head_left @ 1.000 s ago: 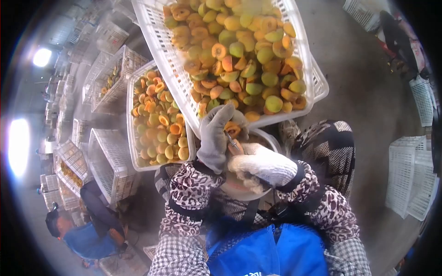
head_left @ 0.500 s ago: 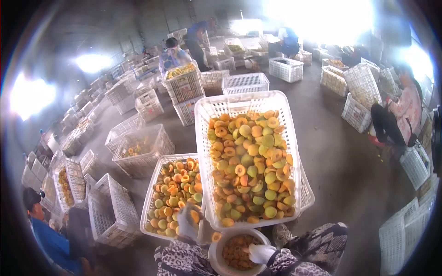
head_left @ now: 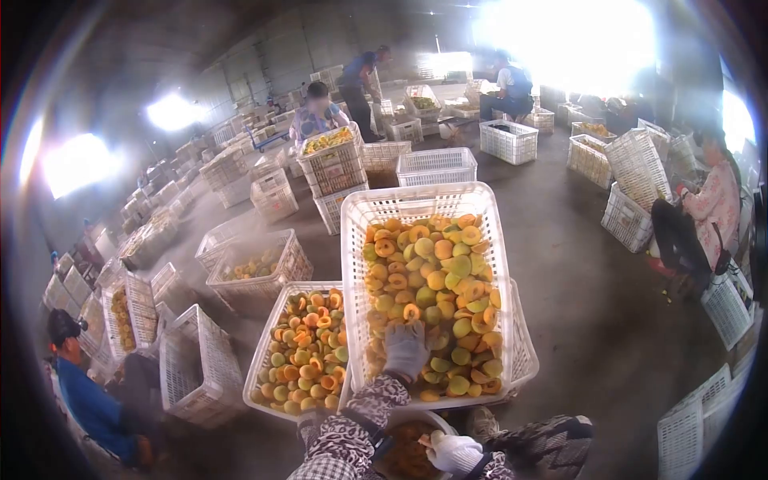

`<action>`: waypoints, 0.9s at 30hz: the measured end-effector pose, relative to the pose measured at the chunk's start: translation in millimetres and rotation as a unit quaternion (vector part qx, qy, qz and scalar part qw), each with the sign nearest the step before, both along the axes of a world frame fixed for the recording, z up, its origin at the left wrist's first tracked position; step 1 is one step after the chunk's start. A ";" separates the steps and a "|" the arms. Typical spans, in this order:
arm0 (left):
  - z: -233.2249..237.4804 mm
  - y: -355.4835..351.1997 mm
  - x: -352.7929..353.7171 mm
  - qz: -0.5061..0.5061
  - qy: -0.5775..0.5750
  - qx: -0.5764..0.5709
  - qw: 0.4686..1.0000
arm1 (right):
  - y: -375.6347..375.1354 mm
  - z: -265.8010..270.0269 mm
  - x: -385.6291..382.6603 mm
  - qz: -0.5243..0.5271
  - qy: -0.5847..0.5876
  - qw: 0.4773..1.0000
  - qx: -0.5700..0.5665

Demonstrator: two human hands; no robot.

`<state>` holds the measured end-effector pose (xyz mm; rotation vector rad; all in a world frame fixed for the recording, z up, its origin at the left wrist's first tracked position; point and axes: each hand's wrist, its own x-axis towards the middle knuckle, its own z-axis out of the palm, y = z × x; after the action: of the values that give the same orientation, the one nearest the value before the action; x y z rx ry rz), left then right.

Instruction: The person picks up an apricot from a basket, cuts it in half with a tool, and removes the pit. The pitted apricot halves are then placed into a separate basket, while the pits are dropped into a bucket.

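Observation:
My left hand (head_left: 406,350), in a pale glove, rests on the halved apricots (head_left: 444,276) in the raised white crate (head_left: 506,264) in front of me. Its fingers lie stretched over the fruit; whether one is under them is hidden. My right hand (head_left: 452,454), in a white glove, is closed above a bucket (head_left: 436,418) with brownish bits inside. A small brownish end shows at its fingertips, too blurred to name. To the left, a lower crate (head_left: 258,352) holds more apricot halves (head_left: 308,344). My left sleeve hides part of the bucket.
Another crate (head_left: 524,352) sits beneath the raised one. Crates stand left, including a tall one (head_left: 216,384), and ahead a low one (head_left: 436,164). A person in blue (head_left: 92,408) sits at left, another person in pink (head_left: 712,200) at right; several others are farther back.
My left hand has moved from the lower left crate up and right into the raised crate. My right hand stays by the bucket. The view has tilted slightly upward.

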<state>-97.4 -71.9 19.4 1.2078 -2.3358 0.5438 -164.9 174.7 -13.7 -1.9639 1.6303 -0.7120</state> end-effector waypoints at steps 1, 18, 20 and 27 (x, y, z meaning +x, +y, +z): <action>-5.9 -1.6 -4.8 -0.001 0.002 0.001 1.000 | 0.8 16.3 -1.8 -0.001 0.002 1.000 0.001; 49.8 15.3 36.7 -0.046 0.350 0.415 0.839 | -10.0 58.3 16.6 0.001 0.027 0.997 -0.066; 83.6 45.9 59.7 -0.044 0.565 0.584 0.581 | -19.7 76.3 22.0 -0.067 0.044 0.995 0.051; 76.4 69.8 112.0 -0.220 0.735 0.592 0.248 | -44.6 109.5 31.2 -0.092 -0.271 0.941 0.183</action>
<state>14.5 -2.1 95.8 0.4933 -0.6324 -2.0264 -133.7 130.1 95.8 -1.2247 1.4748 -0.8533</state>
